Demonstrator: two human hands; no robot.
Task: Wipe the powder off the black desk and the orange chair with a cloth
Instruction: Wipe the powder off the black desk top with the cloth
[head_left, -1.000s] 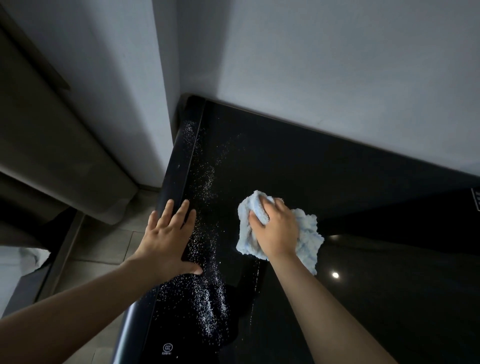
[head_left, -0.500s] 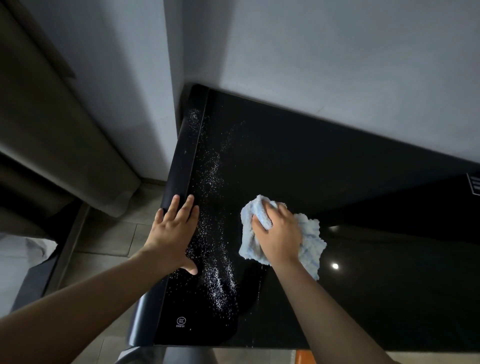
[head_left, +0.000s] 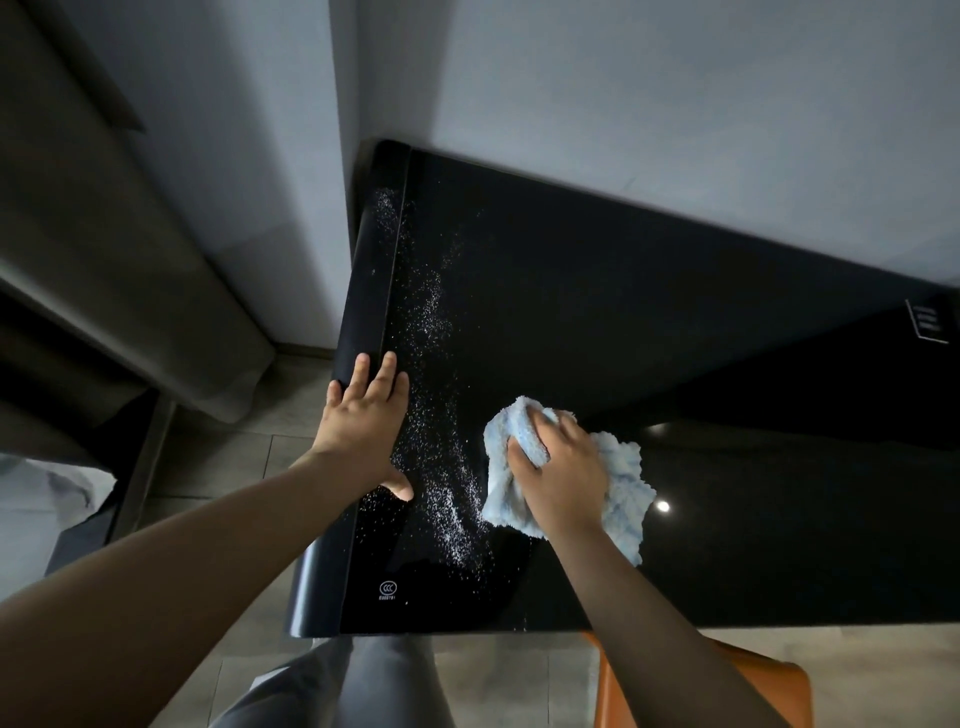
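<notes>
Over the last second little had moved: the right hand (head_left: 563, 478) kept its grip closed on the fluffy pale-blue cloth (head_left: 621, 483) at the frame's centre. The left hand (head_left: 363, 421) stayed flat and open on the glossy black tabletop (head_left: 623, 312), and the white powder streak (head_left: 441, 467) between them remained unwiped. The orange chair (head_left: 769, 686) showed at lower right. No container was visible.

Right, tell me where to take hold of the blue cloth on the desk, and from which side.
Probably the bunched hump at its far left end, from above, palm down. The cloth lies crumpled flat on the black desk, so no edge offers itself for a grip. The right hand curls over that hump, the part nearest the powder.
</notes>
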